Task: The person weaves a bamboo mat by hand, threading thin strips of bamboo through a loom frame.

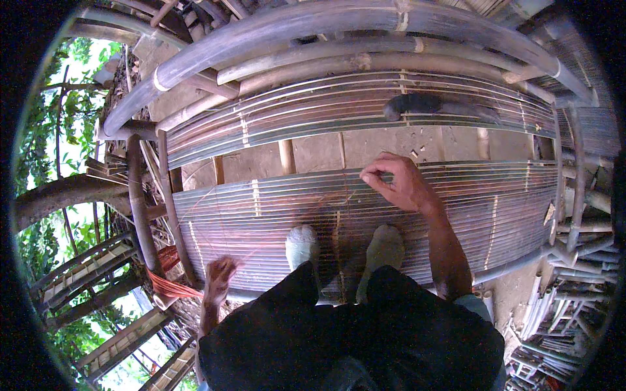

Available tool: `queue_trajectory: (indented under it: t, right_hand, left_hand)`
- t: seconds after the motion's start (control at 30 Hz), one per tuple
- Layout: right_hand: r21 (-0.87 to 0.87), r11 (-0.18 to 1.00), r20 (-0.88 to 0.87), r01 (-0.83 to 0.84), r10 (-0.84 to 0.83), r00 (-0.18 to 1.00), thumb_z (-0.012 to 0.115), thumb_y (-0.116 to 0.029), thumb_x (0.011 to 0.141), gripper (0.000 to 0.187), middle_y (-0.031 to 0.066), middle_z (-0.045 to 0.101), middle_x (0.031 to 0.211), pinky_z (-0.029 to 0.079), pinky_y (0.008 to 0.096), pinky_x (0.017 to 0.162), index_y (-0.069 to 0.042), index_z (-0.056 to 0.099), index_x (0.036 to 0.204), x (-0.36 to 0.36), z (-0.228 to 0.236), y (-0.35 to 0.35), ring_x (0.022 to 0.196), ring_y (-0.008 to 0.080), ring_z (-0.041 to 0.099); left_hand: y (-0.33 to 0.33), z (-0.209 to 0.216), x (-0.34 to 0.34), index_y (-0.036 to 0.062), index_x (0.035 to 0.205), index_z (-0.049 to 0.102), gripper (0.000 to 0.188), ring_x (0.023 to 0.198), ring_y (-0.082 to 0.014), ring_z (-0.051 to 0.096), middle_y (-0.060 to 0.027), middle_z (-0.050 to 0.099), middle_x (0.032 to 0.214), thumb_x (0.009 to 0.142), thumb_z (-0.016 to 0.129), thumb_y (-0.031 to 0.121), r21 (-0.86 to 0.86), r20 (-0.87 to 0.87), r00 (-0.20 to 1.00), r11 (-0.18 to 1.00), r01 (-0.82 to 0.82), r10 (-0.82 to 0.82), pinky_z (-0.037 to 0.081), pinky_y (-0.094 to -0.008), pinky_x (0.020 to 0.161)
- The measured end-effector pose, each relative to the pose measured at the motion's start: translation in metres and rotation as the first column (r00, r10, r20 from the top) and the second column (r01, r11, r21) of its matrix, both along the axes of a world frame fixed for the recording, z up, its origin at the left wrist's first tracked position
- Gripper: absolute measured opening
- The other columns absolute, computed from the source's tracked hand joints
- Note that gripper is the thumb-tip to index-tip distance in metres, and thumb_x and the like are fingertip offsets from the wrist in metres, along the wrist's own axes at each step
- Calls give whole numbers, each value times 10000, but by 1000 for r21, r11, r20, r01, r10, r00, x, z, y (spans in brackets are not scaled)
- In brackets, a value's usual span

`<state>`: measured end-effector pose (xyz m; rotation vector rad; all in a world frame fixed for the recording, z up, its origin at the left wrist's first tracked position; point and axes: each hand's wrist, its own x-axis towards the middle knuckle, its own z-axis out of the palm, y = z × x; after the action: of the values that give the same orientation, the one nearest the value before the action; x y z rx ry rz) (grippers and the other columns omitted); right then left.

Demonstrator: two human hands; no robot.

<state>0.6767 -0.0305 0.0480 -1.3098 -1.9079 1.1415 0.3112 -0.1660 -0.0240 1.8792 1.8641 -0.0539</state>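
Head view: my right hand [399, 184] pinches thin, limp thread [261, 244] over stiff slats [495, 208]; left hand [218, 274] curls around it.

right hand [399, 184] pinching, arm outstretched, left hand [220, 274] clenched low

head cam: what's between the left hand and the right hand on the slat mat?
A thin reddish cord runs across the grey bamboo-slat mat from left hand to right hand; the light-socked foot sits just below.
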Motion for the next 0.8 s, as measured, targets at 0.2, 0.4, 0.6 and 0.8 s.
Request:
queue_trajectory:
  t: [0.2,0.4,0.6,0.8]
  right_hand:
    - [-57,978,-4,202,-203,979,669,-112,905,122,108,680,925,526,331,760,-22,706,977,11,-33,7,848,208,666]
    - [9,950,164,313,-310,937,656,-91,907,129,106,689,971,527,317,780,-29,695,1014,45,-36,9,865,217,663]
    - [94,882,197,461,-471,860,656,-100,908,165,109,690,985,527,317,770,-22,673,1053,52,-46,-8,846,220,660]
    - [-25,943,144,331,-324,935,622,-110,947,230,99,693,1020,526,314,779,-26,634,1160,26,-55,1,857,181,656]
  left_hand:
    - [-40,-37,21,75,958,590,110,808,-295,594,-137,609,897,927,520,154,71,-131,990,997,-39,48,506,-411,686]
    - [-168,21,-290,70,940,565,99,736,-176,523,-40,549,832,921,574,168,-193,390,441,539,-820,809,481,-297,678]
    - [20,-2,-97,96,708,475,304,589,-202,454,-34,470,669,775,769,137,470,162,985,873,-134,64,408,-334,575]
    - [102,5,96,60,826,679,255,728,-280,620,-87,631,754,744,835,244,672,170,946,735,94,-276,512,-422,658]
